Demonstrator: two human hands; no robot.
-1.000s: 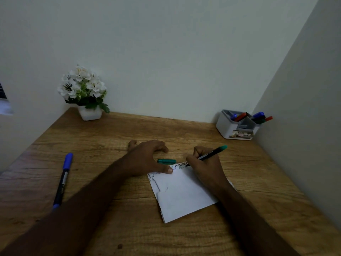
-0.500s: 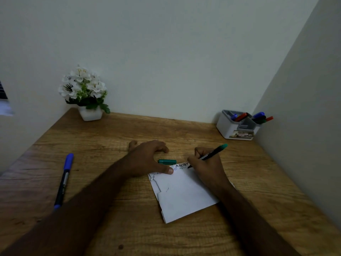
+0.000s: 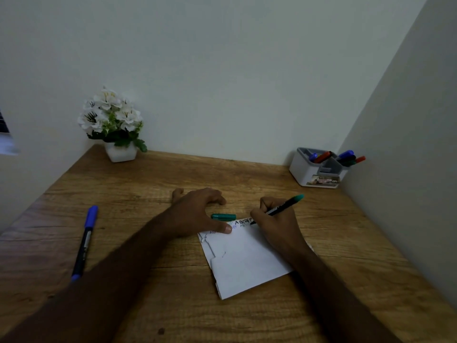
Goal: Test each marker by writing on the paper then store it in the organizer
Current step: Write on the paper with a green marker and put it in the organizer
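Observation:
A folded white paper (image 3: pixel 244 263) lies on the wooden desk (image 3: pixel 148 184) with lines of letters along its far edge. My right hand (image 3: pixel 277 224) grips a green-ended black marker (image 3: pixel 284 206), its tip on the paper's top edge. My left hand (image 3: pixel 197 214) rests spread on the desk, thumb pressing the paper's top left corner. The marker's green cap (image 3: pixel 223 216) lies on the desk between my hands. A blue-capped marker (image 3: pixel 85 241) lies at the left. The white organizer (image 3: pixel 316 174) at the back right holds several markers.
A white pot of white flowers (image 3: pixel 113 125) stands at the back left corner. Walls close the desk at the back and the right, with the organizer tucked against both.
The marker tip has crept slightly rightward along the written line. My left hand, the cap and the paper stay where they were.

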